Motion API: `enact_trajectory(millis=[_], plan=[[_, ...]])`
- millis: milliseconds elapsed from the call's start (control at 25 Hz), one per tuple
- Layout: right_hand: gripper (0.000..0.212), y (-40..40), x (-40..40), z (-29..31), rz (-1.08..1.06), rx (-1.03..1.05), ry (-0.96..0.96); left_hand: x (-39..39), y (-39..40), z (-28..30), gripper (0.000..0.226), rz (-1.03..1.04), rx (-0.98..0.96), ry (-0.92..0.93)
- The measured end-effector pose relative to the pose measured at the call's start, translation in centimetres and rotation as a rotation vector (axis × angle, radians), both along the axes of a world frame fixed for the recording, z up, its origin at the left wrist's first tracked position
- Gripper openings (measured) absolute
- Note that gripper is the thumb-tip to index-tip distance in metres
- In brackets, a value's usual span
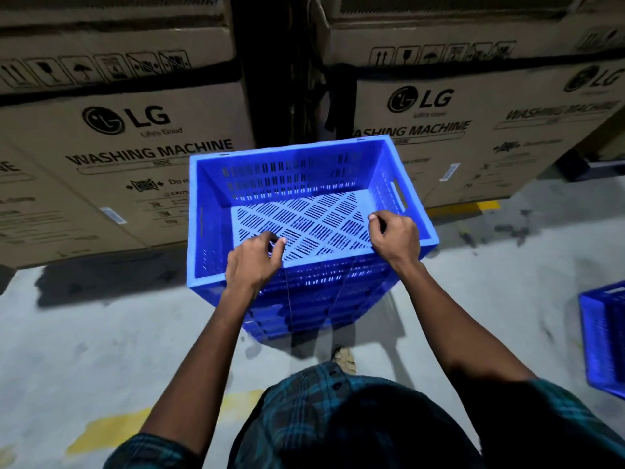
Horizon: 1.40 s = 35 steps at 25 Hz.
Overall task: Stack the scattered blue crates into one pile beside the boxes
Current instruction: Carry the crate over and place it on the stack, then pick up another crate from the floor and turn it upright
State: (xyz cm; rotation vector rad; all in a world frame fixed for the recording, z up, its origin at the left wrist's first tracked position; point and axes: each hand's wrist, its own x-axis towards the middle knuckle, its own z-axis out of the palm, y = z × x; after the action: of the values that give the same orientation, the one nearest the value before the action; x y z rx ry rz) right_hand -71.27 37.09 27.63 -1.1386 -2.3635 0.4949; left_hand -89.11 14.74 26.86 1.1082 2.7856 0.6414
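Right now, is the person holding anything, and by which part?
Yes: both hands, left hand and right hand, grip the near rim of the top blue crate on the pile.

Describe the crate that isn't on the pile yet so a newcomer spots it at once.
Start at the two LG boxes; the pile stands before their gap, both hands on its near rim. The loose crate sits on the floor at the far right edge, cut off by the frame, alone and untouched.
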Motion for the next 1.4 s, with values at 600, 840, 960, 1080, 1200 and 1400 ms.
enact_trajectory(millis=[600, 840, 960, 1080, 1200, 1400], plan=[[0.029, -1.0, 1.6, -0.6, 0.065, 0.017, -0.215, 0.9, -1.1, 0.3, 0.034, 0.123, -0.017, -0.006], [0.027, -1.5, 1.8, -0.5, 0.042, 0.014, -0.187, 0.8, -1.3, 0.7, 0.033, 0.136, -0.025, -0.012], [0.026, -2.4, 2.6, -0.9, -0.019, 0.117, -0.006, 1.9, -1.2, 0.6, 0.039, 0.074, 0.031, 0.079], [0.021, -3.1, 3.1, -1.1, -0.026, 0.177, 0.124, 3.0, -1.2, -0.4, 0.033, -0.092, 0.122, 0.129], [0.027, -5.1, 4.7, -2.5, 0.068, 0.185, 0.086, 3.3, -1.9, -1.8, 0.038, -0.203, 0.217, 0.156], [0.027, -5.3, 5.0, -3.5, 0.14, 0.158, -0.093, 2.4, -1.5, -1.7, 0.045, -0.281, 0.273, 0.182]])
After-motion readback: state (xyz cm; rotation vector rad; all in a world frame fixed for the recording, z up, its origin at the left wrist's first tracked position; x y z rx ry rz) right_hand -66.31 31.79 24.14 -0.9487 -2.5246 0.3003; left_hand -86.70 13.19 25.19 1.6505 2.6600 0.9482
